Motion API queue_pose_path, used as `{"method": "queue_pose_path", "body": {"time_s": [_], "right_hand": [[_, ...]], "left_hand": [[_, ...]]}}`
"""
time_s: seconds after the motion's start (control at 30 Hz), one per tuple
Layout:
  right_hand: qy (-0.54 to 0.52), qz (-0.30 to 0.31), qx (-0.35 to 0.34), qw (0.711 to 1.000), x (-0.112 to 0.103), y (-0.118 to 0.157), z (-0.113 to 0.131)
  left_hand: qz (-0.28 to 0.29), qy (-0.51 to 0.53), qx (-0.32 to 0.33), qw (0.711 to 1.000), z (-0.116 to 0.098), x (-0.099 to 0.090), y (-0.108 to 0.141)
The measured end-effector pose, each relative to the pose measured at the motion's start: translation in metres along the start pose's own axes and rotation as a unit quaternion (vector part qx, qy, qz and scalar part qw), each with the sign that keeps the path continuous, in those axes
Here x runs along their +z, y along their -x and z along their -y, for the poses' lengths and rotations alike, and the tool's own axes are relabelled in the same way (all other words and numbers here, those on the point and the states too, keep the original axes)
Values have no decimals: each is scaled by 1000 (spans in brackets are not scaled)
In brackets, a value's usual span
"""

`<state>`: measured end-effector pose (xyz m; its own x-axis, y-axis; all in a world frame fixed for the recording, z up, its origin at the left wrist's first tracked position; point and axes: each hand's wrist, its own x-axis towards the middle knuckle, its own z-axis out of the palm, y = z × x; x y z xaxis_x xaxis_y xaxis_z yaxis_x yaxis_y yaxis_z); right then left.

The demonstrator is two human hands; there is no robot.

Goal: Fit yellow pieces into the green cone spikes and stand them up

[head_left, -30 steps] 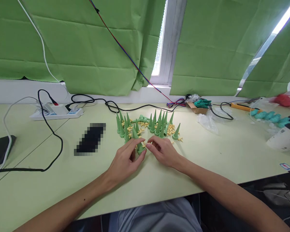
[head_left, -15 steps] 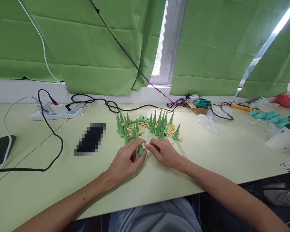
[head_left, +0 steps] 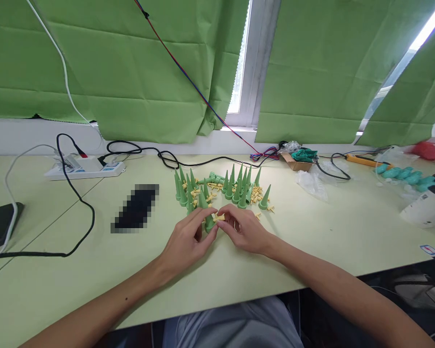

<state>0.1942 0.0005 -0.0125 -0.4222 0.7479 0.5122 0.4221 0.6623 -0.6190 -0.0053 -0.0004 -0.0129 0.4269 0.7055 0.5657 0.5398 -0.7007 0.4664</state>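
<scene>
My left hand (head_left: 189, 236) has its thumb and fingers around the base of a green cone (head_left: 209, 223), which stands upright on the table. Just right of it, my right hand (head_left: 247, 230) pinches a small yellow piece (head_left: 219, 218) against the cone's side; the fingertips of both hands nearly meet. Behind the hands stand several more green cones (head_left: 243, 198) in two groups. Small yellow pieces (head_left: 256, 194) lie heaped and scattered among them. One cone (head_left: 264, 199) stands apart at the right.
A pixelated dark object (head_left: 136, 208) lies left of the cones. A white power strip (head_left: 85, 170) with black cables is at the back left. At the back right are a cardboard box (head_left: 296, 162), plastic bags (head_left: 311, 184) and a white device (head_left: 426, 208).
My right fingers have opened a little around the yellow piece, which now shows more beside the cone. The held cone and my left fingertips have shifted slightly left.
</scene>
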Motion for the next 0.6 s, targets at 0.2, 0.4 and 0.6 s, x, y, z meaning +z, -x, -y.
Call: {"method": "queue_pose_path", "body": {"time_s": [0.2,0.4,0.6], "right_hand": [[19,-6,-3,1000,2,-1,-4],[66,-22,28,997,2,-3,-3],[0,-14,23,1000,1,-2,0]], "left_hand": [[3,5,18,1000,1,2,0],[6,0,35,999,0,3,0],[-4,5,14,1000,1,1,0]]}}
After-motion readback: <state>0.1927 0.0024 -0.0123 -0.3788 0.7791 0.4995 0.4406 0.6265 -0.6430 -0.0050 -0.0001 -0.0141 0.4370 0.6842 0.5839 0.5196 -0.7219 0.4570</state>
